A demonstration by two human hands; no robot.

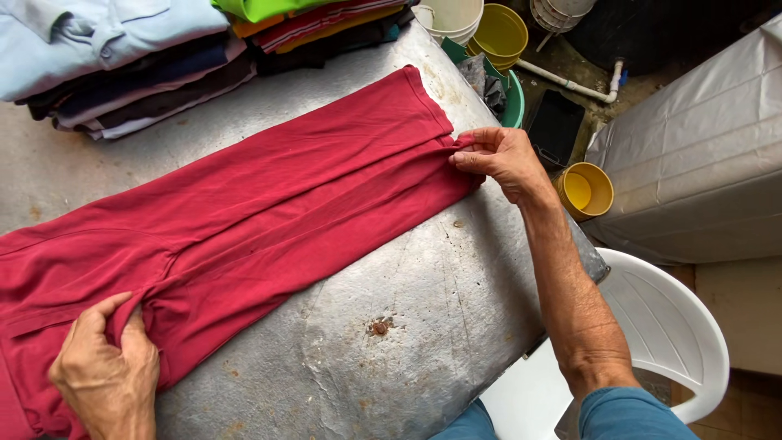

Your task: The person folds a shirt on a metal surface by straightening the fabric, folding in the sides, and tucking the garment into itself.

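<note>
Red shirt (269,204) lies folded lengthwise on grey surface (407,342), long axis lower left to upper right. Right hand (501,159) fingers pinch far hem end; left hand (106,371) fingers clamp near end fold.

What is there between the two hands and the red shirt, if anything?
Nothing visible. The right hand already pinches the hem of the red shirt, and the left hand grips a fold near its other end. The shirt lies flat on the metal table.

Shirt (269,195) lies on table (391,342), before folded stacks (122,65).
</note>
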